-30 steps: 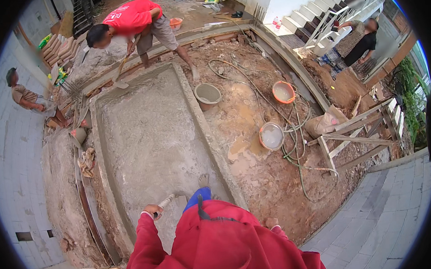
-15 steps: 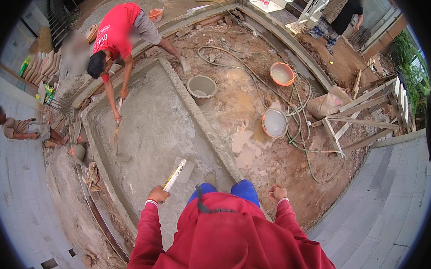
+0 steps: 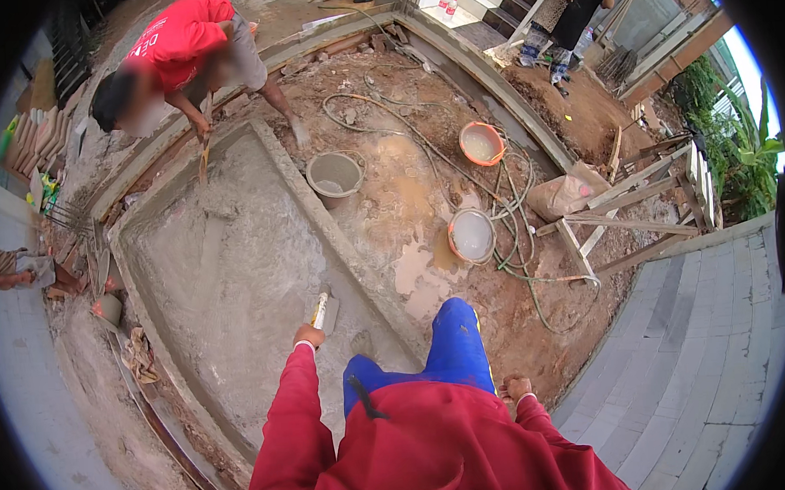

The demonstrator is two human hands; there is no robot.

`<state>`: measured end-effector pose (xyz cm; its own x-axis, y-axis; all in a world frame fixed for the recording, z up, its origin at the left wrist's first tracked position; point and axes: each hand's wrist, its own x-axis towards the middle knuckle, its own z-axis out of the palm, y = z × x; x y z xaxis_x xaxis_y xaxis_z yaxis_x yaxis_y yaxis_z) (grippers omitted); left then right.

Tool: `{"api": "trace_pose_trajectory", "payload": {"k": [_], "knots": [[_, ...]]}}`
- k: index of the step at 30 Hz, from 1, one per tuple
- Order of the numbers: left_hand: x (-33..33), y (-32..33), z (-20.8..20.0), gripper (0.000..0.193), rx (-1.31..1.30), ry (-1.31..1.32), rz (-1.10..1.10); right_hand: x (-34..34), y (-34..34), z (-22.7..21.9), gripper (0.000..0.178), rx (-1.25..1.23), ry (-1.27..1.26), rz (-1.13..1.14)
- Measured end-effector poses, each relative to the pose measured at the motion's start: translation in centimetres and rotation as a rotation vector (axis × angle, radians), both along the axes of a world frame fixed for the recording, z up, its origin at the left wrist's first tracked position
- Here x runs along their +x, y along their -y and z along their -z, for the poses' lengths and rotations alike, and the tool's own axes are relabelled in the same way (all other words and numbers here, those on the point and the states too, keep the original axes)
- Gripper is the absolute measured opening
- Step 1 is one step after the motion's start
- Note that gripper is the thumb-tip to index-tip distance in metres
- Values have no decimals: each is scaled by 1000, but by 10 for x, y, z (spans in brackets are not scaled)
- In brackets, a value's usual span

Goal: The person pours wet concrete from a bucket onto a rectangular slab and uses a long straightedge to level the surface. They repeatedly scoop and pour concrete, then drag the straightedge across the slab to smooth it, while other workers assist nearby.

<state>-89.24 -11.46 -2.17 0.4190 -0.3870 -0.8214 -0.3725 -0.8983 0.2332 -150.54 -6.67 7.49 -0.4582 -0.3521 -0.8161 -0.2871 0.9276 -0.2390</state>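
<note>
My left hand (image 3: 309, 335) is closed round the white handle of a hoe (image 3: 323, 307). The flat grey blade lies at the wet cement, by the near right side of a low-walled rectangular bed (image 3: 235, 261). Beside my right knee, over the muddy ground, my right hand (image 3: 515, 387) hangs with its fingers curled and nothing visible in them. Across the bed, a person in a red shirt (image 3: 186, 39) bends over, holding a wooden-handled tool (image 3: 203, 161) whose lower end is in the cement.
Right of the bed stand a grey bucket (image 3: 335, 175) and two orange-rimmed buckets (image 3: 482, 143) with cloudy liquid. A green hose (image 3: 519, 239) coils near a sack (image 3: 565, 195) and a wooden frame (image 3: 628, 217). Other people stand at the far right and left edge.
My view has shifted left-to-right across the scene, and my right leg has come forward. The hoe handle now looks shorter and steeper. The red-shirted person's tool has moved farther off.
</note>
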Motion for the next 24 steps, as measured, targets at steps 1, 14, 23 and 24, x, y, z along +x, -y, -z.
{"api": "trace_pose_trajectory", "payload": {"k": [1, 14, 23, 24], "knots": [[-6, 7, 3, 34, 5, -4, -2, -5, 13, 0, 16, 26, 9, -16], [-100, 37, 48, 30, 82, -388, -528, 27, 328, 139, 27, -117, 257, -271], [-140, 105, -15, 31, 214, -259, -663, -33, 512, 464, 53, -182, 368, 124], [-150, 110, -20, 32, 224, -233, -668, -31, 525, 487, 54, -164, 389, 165]]}}
